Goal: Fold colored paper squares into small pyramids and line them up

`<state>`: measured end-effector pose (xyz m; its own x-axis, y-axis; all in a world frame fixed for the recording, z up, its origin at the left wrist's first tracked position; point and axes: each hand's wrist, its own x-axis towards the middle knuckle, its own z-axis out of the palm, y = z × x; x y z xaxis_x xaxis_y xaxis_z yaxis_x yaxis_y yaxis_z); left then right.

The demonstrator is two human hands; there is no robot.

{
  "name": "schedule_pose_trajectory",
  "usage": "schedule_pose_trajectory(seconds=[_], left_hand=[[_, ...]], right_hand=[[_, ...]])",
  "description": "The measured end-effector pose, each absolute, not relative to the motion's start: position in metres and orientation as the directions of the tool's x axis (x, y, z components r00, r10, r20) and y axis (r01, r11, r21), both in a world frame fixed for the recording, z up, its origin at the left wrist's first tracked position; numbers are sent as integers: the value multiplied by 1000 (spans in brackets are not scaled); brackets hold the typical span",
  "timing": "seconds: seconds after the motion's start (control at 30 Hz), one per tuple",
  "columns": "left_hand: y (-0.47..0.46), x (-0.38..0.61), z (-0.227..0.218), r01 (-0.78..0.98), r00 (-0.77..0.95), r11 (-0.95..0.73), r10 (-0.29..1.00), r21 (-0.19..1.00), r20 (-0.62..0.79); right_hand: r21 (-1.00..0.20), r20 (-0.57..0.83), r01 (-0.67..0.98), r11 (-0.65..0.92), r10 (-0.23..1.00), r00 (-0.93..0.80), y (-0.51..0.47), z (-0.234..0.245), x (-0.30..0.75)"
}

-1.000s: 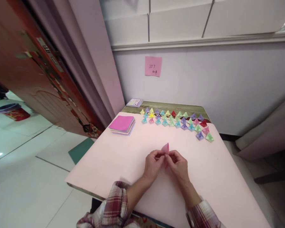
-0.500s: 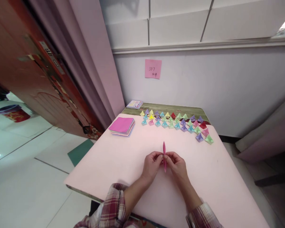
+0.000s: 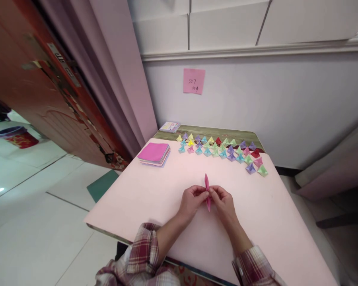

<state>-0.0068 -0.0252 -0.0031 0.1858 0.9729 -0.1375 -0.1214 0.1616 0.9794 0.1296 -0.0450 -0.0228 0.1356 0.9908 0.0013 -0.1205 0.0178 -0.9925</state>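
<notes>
Between my hands, above the near middle of the table, a folded pink origami paper (image 3: 207, 182) stands nearly edge-on, its two pointed ends showing. My left hand (image 3: 192, 202) pinches it from the left, thumb and fingers closed at its middle. From the right, my right hand (image 3: 223, 200) grips the same spot, its thumb close to the left thumb. The fingertips hide the paper's centre. Farther back, several small folded paper pieces (image 3: 231, 157) in many colours stand in rows.
A stack of square coloured paper (image 3: 154, 153) lies at the table's left, pink on top. Behind it is a small printed packet (image 3: 170, 126). A pink cover lies over the table (image 3: 131, 198). A pink note (image 3: 193, 81) hangs on the wall. A wooden door (image 3: 62, 91) stands at left.
Both hands keep their pinch on the pink paper, which has tilted slightly. The whole view has shifted up a little as the camera moved.
</notes>
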Motion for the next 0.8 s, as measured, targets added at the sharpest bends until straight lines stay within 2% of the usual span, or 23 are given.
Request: schedule_pose_trajectory(seconds=[0.2,0.57,0.8], left_hand=[[-25,-7,-4,-172,218,185,965,968,-145],[-25,-8,-8,-138,193,171,971,976,-143],[-25,-9,-11,-194,233,203,960,960,-156]], right_hand=[[-979,-28,-202,-2,992,124,-45,-23,130],[-983,-39,-184,-20,995,96,-46,-23,129],[-983,-31,-183,-12,994,104,-45,-25,130]])
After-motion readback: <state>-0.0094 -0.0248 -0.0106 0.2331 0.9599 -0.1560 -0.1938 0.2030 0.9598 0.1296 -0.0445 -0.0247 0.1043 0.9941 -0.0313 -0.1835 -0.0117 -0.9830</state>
